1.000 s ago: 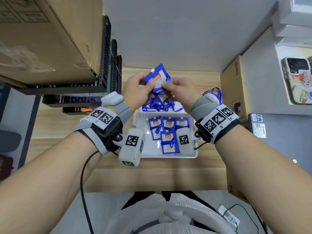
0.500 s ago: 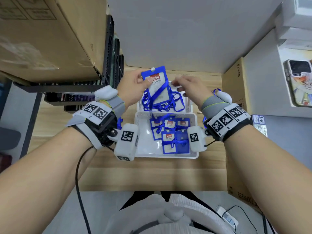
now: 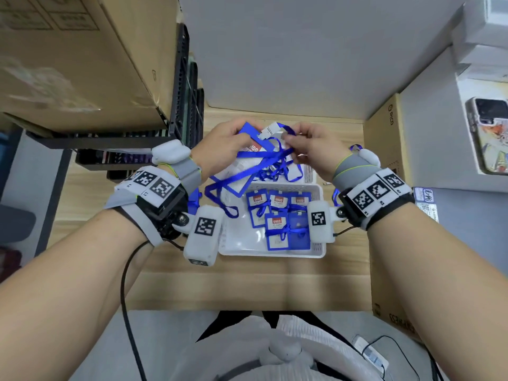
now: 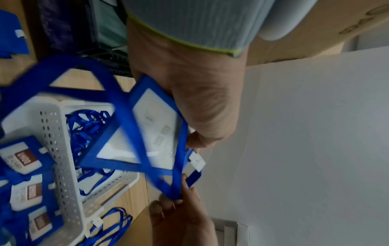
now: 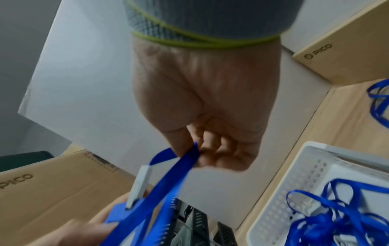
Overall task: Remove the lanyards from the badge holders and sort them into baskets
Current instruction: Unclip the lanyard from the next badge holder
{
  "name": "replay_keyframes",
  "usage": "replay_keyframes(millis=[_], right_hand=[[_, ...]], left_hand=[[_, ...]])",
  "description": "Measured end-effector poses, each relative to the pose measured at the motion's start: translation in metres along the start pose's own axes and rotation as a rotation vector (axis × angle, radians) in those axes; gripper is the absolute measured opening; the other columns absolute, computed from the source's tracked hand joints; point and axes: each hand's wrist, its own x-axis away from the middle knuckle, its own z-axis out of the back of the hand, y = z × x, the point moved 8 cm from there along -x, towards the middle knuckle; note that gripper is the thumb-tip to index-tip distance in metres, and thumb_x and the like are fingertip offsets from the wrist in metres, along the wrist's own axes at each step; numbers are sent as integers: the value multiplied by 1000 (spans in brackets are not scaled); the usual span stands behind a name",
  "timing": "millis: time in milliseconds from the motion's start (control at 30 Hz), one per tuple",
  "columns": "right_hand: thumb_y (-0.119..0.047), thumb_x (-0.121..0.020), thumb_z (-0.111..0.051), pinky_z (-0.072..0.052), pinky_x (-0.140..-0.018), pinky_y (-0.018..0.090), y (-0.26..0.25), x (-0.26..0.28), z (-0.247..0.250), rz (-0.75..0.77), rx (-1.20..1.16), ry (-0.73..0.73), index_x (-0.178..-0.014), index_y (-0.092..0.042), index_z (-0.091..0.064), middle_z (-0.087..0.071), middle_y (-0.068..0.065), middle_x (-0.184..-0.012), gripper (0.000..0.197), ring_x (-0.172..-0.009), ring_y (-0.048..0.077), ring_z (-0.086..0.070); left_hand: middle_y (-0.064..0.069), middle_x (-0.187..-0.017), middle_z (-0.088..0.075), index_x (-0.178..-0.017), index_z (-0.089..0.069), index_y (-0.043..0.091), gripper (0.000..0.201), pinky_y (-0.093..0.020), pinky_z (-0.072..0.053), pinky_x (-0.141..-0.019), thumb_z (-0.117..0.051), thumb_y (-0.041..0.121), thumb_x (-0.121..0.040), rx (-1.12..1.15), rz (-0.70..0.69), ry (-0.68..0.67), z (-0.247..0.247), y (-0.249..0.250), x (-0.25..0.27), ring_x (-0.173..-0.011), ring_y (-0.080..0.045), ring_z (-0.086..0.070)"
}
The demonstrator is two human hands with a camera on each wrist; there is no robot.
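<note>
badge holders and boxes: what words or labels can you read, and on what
"UHOO" and "ID CARD": on the badge holders in the near white basket.
"PICO": on the cardboard box at right, right wrist view; also on the box at left.
Smaller print on the cards, the sticker at right, and the big box up left: too blurred to read.

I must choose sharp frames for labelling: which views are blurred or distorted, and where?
Head view: sharp, with wide-angle bending at the edges; the badge holder is readable. Left wrist view: motion blur on the lanyard and the white basket. Right wrist view: the lanyard and the left hand are smeared.
</note>
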Motion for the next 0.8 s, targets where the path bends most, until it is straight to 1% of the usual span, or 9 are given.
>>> replay_keyframes(millis=[33,100,200,333,400,467,567,700,800], right_hand=[[-1,-95,-53,-37,-54,23,-1,-1,8,-7,13,60,-78,-15,-56,-54,0,-64,22,-51,9,-44],[6,-90,-44,-35,-53,21,-6,-3,16,-19,64,103,-76,-15,-57,-52,1,-61,28,-48,7,-42],[10,-85,-34,-41,-53,13,-19,-1,15,15,138,72,-77,-15,-60,-57,5,-68,37,-59,8,-50],[-14,-72,-45,-45,-72,22,-33,1,6,103,194,36,-81,-19,-71,-66,12,-85,27,-76,15,-56],[-27,-79,-56,-50,-83,30,-33,3,-4,125,218,-51,-87,-18,-73,-70,15,-92,20,-82,17,-62],[-33,-89,-64,-52,-75,35,-29,5,-14,154,361,-127,-93,-10,-68,-68,17,-83,24,-71,18,-63],[-34,-95,-59,-46,-63,35,-25,2,-13,215,572,-61,-90,-8,-65,-60,13,-72,27,-61,15,-52],[-30,-92,-65,-40,-62,23,-35,5,-11,328,641,4,-89,-20,-71,-64,-4,-75,12,-67,10,-52],[-29,-90,-67,-38,-58,18,-42,8,-12,367,707,33,-94,-25,-73,-65,-12,-73,8,-65,6,-55]], left_hand=[[11,-88,-66,-101,-64,22,25,-14,-47,-63,-50,2,-95,-41,-3,-18,0,1,1,-70,1,-62],[4,-89,-70,-96,-63,29,22,-21,-50,-61,-52,10,-97,-118,4,-67,-3,0,3,-72,-7,-67],[-4,-102,-73,-104,-63,22,12,-33,-55,-70,-54,15,-99,-179,-15,-103,-5,-1,4,-84,-17,-71],[-4,-102,-72,-108,-64,16,14,-39,-56,-79,-53,18,-100,-288,-64,-96,-7,1,4,-92,-22,-70],[-3,-96,-72,-104,-65,19,14,-38,-54,-77,-53,20,-100,-370,-98,-83,-6,3,4,-88,-22,-68],[-1,-87,-70,-97,-65,22,13,-36,-51,-71,-52,22,-100,-423,-139,-52,-5,7,4,-80,-20,-64],[10,-80,-65,-93,-61,29,13,-27,-46,-64,-52,23,-100,-485,-163,26,3,10,6,-76,-11,-61],[9,-89,-67,-99,-64,30,9,-29,-50,-70,-59,22,-96,-593,-184,50,6,11,6,-82,-14,-63],[7,-97,-67,-108,-65,25,19,-31,-52,-74,-67,18,-90,-696,-173,10,2,7,5,-85,-14,-63]])
